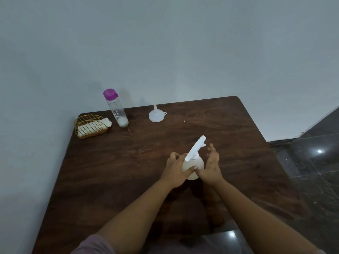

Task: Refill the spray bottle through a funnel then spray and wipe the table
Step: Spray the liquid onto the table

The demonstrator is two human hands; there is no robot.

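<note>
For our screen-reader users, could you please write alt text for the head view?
Two hands steady a white spray bottle on a dark wooden table: left hand grips it, right hand rests alongside. Behind stand a funnel, purple-capped bottle and napkin holder.

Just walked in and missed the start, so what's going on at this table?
A person stands at a dark wooden table with a pale round spray bottle with a white trigger head upright in front of them. The left hand grips the bottle's body; the right hand is at its other side, fingers straight. The trigger head is on. A white plastic funnel, mouth down, and a clear bottle with a purple cap stand untouched farther back, beside a gold wire napkin holder.
</note>
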